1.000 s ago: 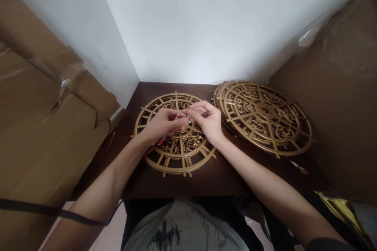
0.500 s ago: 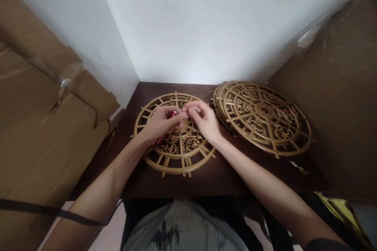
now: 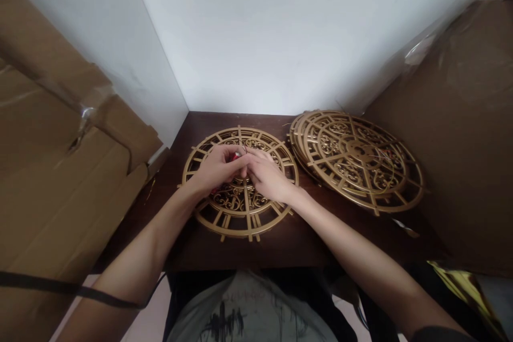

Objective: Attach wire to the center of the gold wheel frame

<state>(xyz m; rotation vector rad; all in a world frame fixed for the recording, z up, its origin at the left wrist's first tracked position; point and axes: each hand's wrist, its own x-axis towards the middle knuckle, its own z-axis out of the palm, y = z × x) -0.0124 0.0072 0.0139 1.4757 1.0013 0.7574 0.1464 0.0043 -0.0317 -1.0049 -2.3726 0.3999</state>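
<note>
A round gold openwork clock face (image 3: 248,232) lies flat on the dark brown tabletop, with both my hands over its middle. My left hand (image 3: 220,167) is closed around a small red tool with a shiny metal part (image 3: 236,156); its kind is mostly hidden by the fingers. A thin dark strand (image 3: 245,148) sticks up at the left fingertips. My right hand (image 3: 269,175) meets the left one, its fingers bent together at the clock's centre. Whatever is between the right fingers is out of sight.
To the right, several similar gold clock faces (image 3: 363,152) lie in a tilted stack, loose wire on top. A small pale strip (image 3: 405,228) lies on the dark table (image 3: 304,248). Cardboard (image 3: 68,171) stands on the left, more cardboard (image 3: 465,144) on the right, a white wall (image 3: 256,37) behind.
My right hand has turned and moved slightly left and down, its fingers now against the left fingertips. My left hand keeps hold of the red tool in nearly the same place.
</note>
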